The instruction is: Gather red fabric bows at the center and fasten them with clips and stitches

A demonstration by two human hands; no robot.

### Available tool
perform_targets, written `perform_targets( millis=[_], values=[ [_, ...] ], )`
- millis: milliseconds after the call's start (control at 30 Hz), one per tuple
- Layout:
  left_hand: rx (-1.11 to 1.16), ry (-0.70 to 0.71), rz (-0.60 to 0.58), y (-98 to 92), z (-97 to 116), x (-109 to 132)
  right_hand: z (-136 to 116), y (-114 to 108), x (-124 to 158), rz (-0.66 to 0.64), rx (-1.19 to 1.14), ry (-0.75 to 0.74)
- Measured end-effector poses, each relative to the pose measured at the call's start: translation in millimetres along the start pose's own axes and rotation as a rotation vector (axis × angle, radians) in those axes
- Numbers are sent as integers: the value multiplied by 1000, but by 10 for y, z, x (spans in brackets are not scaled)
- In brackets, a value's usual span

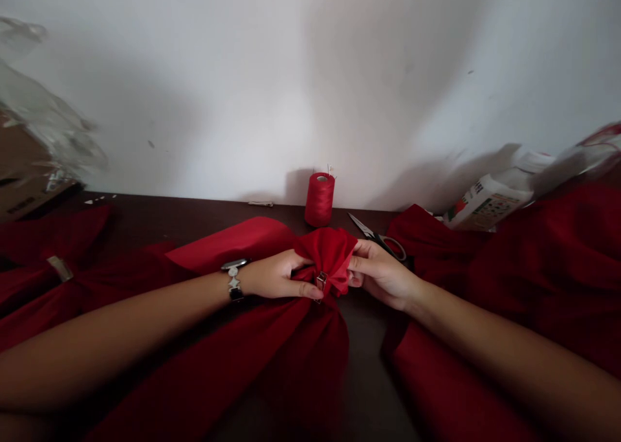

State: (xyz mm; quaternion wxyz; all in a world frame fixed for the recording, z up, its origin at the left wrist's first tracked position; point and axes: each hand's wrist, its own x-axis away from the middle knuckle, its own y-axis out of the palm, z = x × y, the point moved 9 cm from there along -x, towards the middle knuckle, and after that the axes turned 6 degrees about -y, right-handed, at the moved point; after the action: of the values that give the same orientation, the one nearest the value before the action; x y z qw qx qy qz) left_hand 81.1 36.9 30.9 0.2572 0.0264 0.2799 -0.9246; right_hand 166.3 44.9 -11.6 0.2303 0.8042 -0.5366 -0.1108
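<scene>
Pinching a gathered bunch of red fabric [330, 254] above the dark table [145, 212], the left hand [276, 275] and right hand [381, 275] are closing on it from either side. The left fingertips [308, 290] are resting just beside a small metal buckle [321, 280] on its near side.

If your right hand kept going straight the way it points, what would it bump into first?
The right hand would meet the gathered red cloth first, because its fingers already seem to touch it. Past that comes probably the left hand, though depth is hard to judge.
</scene>
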Motion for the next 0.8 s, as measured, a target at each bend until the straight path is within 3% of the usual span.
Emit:
perform_targets(
  millis=[333, 567, 800],
  values=[
    [-65, -97, 130, -41, -37, 1, -12, -18, 34, 91, 82, -78],
    [-319, -49, 203, 1, 75, -9, -14, -82, 73, 224, 55, -46],
    [-409, -78, 266, -39, 94, -1, -322, -8, 104, 154, 401, -366]
  ],
)
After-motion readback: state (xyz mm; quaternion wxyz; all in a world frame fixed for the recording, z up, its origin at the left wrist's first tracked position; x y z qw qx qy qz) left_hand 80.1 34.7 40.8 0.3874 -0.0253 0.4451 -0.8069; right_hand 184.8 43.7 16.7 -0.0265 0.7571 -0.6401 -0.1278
